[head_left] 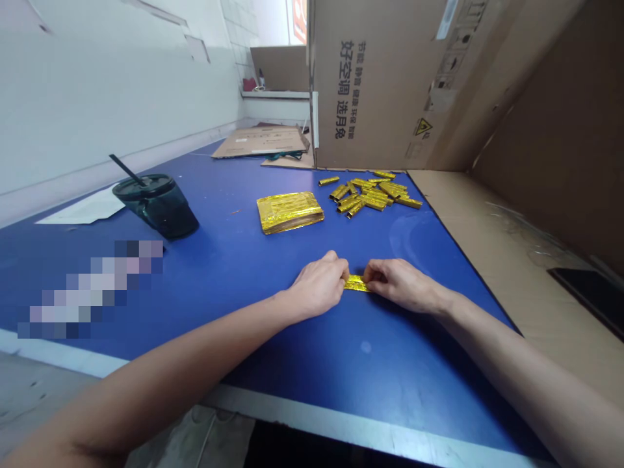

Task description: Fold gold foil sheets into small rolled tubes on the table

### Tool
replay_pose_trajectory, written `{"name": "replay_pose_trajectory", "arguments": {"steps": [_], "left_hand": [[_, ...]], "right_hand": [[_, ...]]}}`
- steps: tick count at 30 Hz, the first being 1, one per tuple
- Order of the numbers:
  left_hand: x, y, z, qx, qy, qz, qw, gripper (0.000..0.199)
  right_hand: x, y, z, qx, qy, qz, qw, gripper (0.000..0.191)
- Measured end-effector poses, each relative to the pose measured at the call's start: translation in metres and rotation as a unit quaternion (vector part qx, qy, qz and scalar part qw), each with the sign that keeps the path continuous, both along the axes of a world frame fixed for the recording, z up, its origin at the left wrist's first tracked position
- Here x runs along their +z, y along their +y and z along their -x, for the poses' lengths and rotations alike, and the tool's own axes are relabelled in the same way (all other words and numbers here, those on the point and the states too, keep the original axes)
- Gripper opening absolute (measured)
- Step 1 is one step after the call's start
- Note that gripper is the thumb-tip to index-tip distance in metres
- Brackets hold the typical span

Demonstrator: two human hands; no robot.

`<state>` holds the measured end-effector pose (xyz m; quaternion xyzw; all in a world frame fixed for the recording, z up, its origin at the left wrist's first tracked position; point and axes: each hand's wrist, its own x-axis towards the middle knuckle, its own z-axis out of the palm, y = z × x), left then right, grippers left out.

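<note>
Between my hands a narrow strip of folded gold foil paper point(356, 283) lies low over the blue table. My left hand point(319, 284) is closed on its left end, fingertips pinched together. At the right end, my right hand point(402, 284) pinches it between thumb and fingers. Both ends are hidden by my fingers. Farther back on the left sits a flat stack of gold foil paper sheets point(290, 211). To the right of that stack, several folded gold pieces point(373, 195) lie in a loose heap, some showing open, hollow ends.
A dark green lidded cup with a straw point(158, 205) stands on the left of the blue table point(234, 260), near white paper point(82, 207). A large cardboard box point(385, 84) rises behind the heap. Flattened cardboard point(260, 142) lies at the back; more cardboard point(468, 227) borders the right edge.
</note>
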<state>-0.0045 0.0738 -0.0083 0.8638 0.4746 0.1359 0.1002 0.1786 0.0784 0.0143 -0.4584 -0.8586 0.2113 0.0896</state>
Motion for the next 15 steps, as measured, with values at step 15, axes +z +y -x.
{"name": "replay_pose_trajectory", "arguments": {"steps": [15], "left_hand": [[0.0059, 0.0042, 0.0046, -0.037, 0.022, 0.029, 0.999, 0.021]], "right_hand": [[0.0029, 0.0013, 0.0015, -0.032, -0.095, -0.014, 0.995, 0.006]]}}
